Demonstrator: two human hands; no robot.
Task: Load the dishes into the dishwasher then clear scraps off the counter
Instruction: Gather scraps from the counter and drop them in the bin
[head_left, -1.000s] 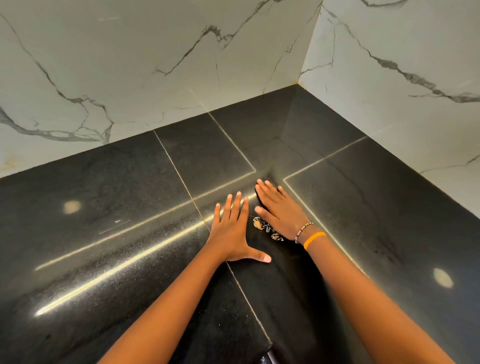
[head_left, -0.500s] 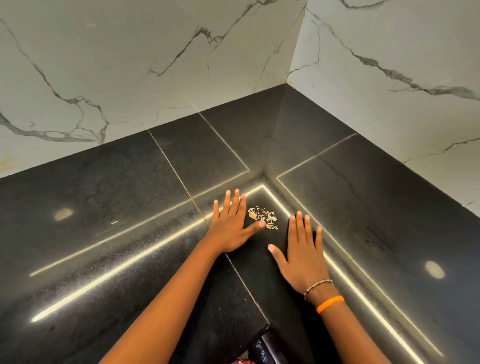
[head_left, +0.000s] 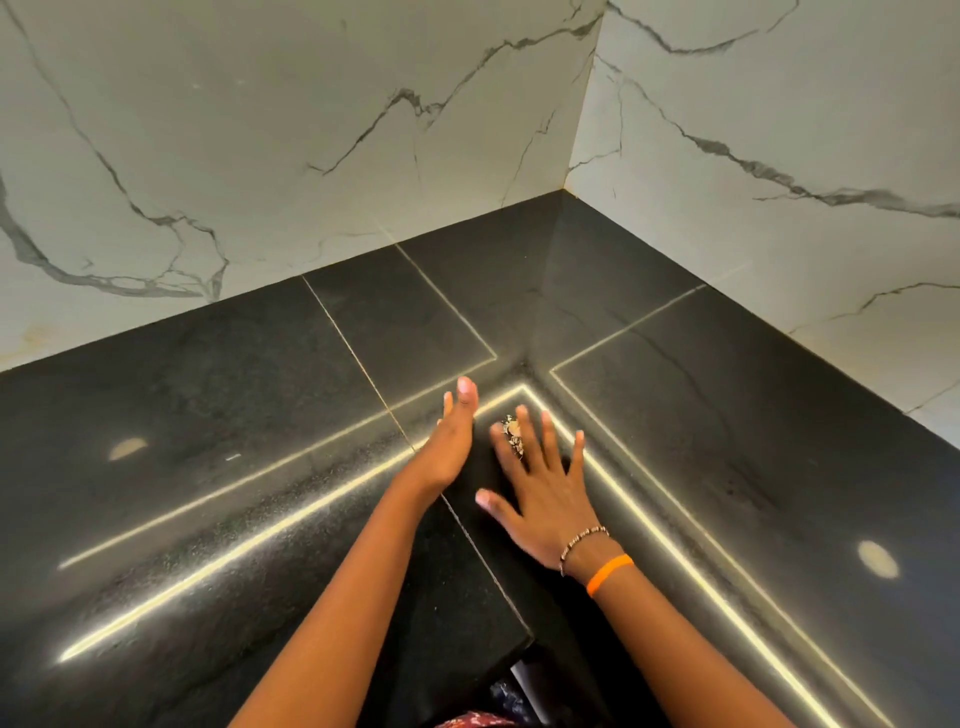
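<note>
The left hand (head_left: 451, 448) stands on its edge on the black counter (head_left: 218, 415), fingers straight and together, holding nothing. The right hand (head_left: 543, 491) lies flat, palm down, fingers spread; it grips nothing. One small heap of scraps (head_left: 512, 432) lies at the right hand's fingers, between index and middle, just right of the left hand. Two white marble walls (head_left: 311, 130) meet in the corner behind. The right wrist carries two bracelets, one beaded (head_left: 582, 540) and one orange (head_left: 609, 573)
</note>
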